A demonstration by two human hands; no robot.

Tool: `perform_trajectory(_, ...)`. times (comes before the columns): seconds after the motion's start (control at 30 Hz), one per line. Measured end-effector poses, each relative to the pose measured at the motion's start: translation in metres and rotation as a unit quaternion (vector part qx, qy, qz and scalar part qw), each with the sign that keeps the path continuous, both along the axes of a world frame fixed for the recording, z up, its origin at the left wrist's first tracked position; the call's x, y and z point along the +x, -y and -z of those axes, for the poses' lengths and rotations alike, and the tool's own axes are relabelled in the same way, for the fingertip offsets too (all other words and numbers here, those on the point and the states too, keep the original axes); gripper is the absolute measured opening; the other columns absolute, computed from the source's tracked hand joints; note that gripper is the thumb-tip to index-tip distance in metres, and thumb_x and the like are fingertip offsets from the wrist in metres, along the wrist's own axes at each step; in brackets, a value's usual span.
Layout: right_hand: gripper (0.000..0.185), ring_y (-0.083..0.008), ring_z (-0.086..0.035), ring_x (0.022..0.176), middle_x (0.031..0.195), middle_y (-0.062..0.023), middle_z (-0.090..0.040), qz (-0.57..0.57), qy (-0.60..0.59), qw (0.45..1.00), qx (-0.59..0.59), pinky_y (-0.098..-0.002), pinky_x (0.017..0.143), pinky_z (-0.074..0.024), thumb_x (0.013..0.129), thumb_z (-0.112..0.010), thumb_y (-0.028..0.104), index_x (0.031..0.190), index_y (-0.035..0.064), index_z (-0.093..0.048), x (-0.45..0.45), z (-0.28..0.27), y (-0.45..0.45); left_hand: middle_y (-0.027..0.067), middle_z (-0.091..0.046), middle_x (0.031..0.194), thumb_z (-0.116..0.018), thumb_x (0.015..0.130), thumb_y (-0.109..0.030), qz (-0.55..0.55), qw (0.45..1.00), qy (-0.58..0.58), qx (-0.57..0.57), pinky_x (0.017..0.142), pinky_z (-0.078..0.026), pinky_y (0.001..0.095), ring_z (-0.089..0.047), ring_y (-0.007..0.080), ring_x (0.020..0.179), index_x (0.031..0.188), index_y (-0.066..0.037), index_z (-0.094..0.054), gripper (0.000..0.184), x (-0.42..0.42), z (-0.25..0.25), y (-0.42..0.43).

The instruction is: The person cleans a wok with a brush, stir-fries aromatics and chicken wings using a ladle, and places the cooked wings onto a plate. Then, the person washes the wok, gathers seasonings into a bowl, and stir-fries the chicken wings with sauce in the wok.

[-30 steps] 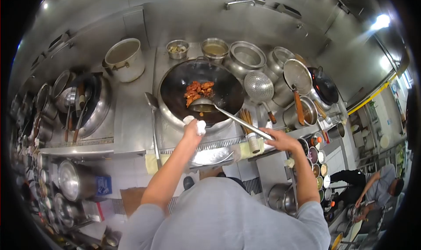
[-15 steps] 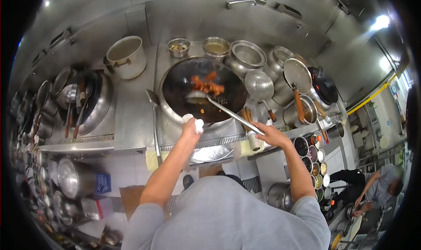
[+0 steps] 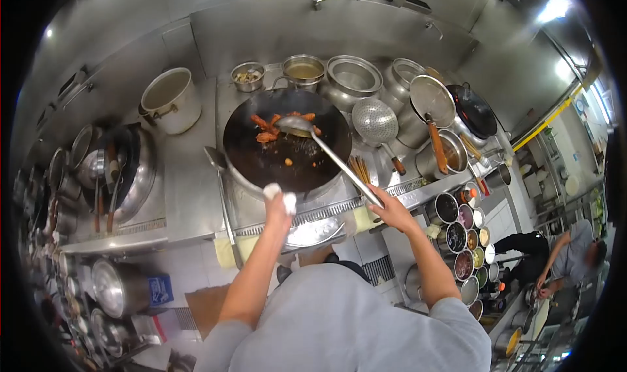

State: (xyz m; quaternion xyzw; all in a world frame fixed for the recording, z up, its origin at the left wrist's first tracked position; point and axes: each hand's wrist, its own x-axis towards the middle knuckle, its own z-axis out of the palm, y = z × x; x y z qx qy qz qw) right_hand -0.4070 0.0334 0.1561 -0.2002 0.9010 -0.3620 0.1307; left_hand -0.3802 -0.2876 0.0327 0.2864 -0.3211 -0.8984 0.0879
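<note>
A black wok point(image 3: 307, 173) sits on the range in front of me, with reddish-orange food pieces point(image 3: 266, 137) towards its far side and dark liquid lower down. My right hand point(image 3: 394, 210) is closed around the end of a long metal ladle point(image 3: 333, 155). The ladle's bowl lies among the food pieces, inside the wok. At the near left rim, my left hand point(image 3: 279, 214) grips a folded white cloth point(image 3: 289, 202). The cloth covers whatever part of the rim the fingers may hold. Left of the wok lies a long-handled spatula point(image 3: 225, 205).
A perforated skimmer point(image 3: 375, 120) and a wood-handled strainer point(image 3: 432, 101) lie right of the wok. Metal bowls and pots line the back, including a large pot point(image 3: 171, 104). Seasoning containers point(image 3: 464, 265) stand at right. Another person point(image 3: 565, 261) works at far right.
The ladle's bowl has moved towards the wok's far side, up against the food. The food pieces have spread leftwards. The whole view has shifted slightly with my head.
</note>
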Motion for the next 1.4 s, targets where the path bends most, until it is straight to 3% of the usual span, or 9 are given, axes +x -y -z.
perform_trajectory(0.27, 0.067, -0.0448, -0.065, 0.076, 0.086, -0.0287, -0.066, 0.157, -0.007, 0.988, 0.002, -0.0506, 0.074, -0.0502, 0.09, -0.059, 0.021, 0.15, 0.014, -0.029, -0.012, 0.039, 0.085, -0.0002, -0.059, 0.078, -0.056, 0.093, -0.022, 0.12, 0.988, 0.071, 0.062, 0.045, -0.041, 0.032, -0.058, 0.0166, 0.062, 0.099, -0.017, -0.052, 0.009, -0.046, 0.008, 0.031)
perform_trajectory(0.37, 0.066, -0.0472, -0.064, 0.08, 0.087, -0.0285, -0.065, 0.137, 0.213, 0.967, -0.002, -0.052, 0.076, -0.0486, 0.091, -0.059, 0.021, 0.15, 0.0166, -0.029, 0.003, 0.005, 0.087, 0.002, -0.057, 0.072, -0.053, 0.095, -0.026, 0.061, 0.98, 0.1, 0.163, 0.041, -0.04, 0.037, -0.056, 0.0206, 0.056, 0.087, -0.016, -0.052, 0.013, -0.055, -0.012, 0.024)
perform_trajectory(0.5, 0.064, -0.0471, -0.061, 0.093, 0.098, -0.026, -0.066, 0.011, -0.033, 0.998, 0.056, -0.052, 0.083, -0.0457, 0.093, -0.059, 0.025, 0.15, 0.0191, -0.03, 0.005, 0.045, 0.035, 0.0035, -0.054, 0.072, -0.044, 0.097, -0.017, 0.069, 0.994, 0.062, 0.049, 0.041, -0.039, 0.0376, -0.055, 0.0221, 0.055, 0.094, -0.015, -0.045, 0.003, -0.082, 0.055, 0.02)
perform_trajectory(0.6, 0.063, -0.039, -0.065, 0.081, 0.09, -0.0208, -0.067, -0.083, -0.135, 0.987, -0.04, -0.0467, 0.074, -0.0493, 0.093, -0.06, 0.026, 0.15, 0.0213, -0.032, -0.002, 0.016, 0.006, 0.0031, -0.055, 0.074, -0.044, 0.098, -0.018, 0.059, 0.994, 0.088, 0.016, 0.041, -0.039, 0.0371, -0.055, 0.0218, 0.056, 0.095, -0.016, -0.046, 0.004, -0.073, 0.027, 0.008)
perform_trajectory(0.7, 0.061, -0.019, -0.055, 0.061, 0.078, -0.0111, -0.061, -0.074, 0.169, 0.98, 0.07, -0.0339, 0.057, -0.0478, 0.093, -0.059, 0.026, 0.149, 0.0204, -0.034, 0.003, -0.039, -0.003, 0.0031, -0.056, 0.077, -0.044, 0.099, -0.021, 0.088, 0.995, 0.027, 0.035, 0.041, -0.038, 0.0369, -0.056, 0.0209, 0.059, 0.097, -0.017, -0.046, 0.005, -0.051, 0.034, 0.009)
perform_trajectory(0.9, 0.06, -0.0384, -0.066, 0.087, 0.11, -0.0209, -0.066, -0.08, 0.094, 0.975, 0.185, -0.044, 0.078, -0.0523, 0.092, -0.059, 0.027, 0.147, 0.019, -0.035, -0.003, -0.088, 0.0, 0.0043, -0.058, 0.08, -0.046, 0.098, -0.021, 0.045, 0.991, 0.082, 0.099, 0.05, -0.044, 0.0371, -0.058, 0.0202, 0.065, 0.1, -0.015, -0.049, 0.007, -0.016, -0.018, 0.005)
perform_trajectory(1.0, 0.063, -0.0442, -0.063, 0.091, 0.106, -0.0244, -0.065, -0.08, -0.095, 0.981, 0.148, -0.0481, 0.081, -0.0505, 0.092, -0.059, 0.025, 0.148, 0.0176, -0.032, -0.025, -0.004, -0.025, 0.0071, -0.061, 0.088, -0.046, 0.094, -0.015, 0.065, 0.996, 0.008, 0.058, 0.053, -0.049, 0.0401, -0.06, 0.0218, 0.07, 0.105, -0.013, -0.05, 0.012, 0.011, 0.051, -0.004)
perform_trajectory(1.1, 0.067, -0.0464, -0.062, 0.088, 0.092, -0.0274, -0.065, -0.029, -0.086, 0.98, 0.176, -0.051, 0.08, -0.049, 0.09, -0.06, 0.023, 0.149, 0.0188, -0.03, -0.005, -0.031, 0.0, 0.0064, -0.06, 0.095, -0.039, 0.091, -0.002, 0.026, 0.998, 0.045, 0.024, 0.061, -0.054, 0.0386, -0.062, 0.0241, 0.075, 0.114, -0.011, -0.051, 0.027, 0.056, 0.004, -0.024)
perform_trajectory(1.4, 0.064, -0.0137, -0.051, 0.047, 0.079, -0.0074, -0.061, -0.074, 0.181, 0.972, 0.129, -0.0299, 0.043, -0.0431, 0.092, -0.059, 0.016, 0.151, 0.0201, -0.032, 0.014, -0.109, 0.036, 0.0076, -0.058, 0.084, -0.04, 0.103, -0.027, 0.061, 0.989, 0.078, 0.112, 0.053, -0.045, 0.0397, -0.058, 0.0221, 0.068, 0.106, -0.012, -0.047, 0.017, -0.016, -0.039, -0.001)
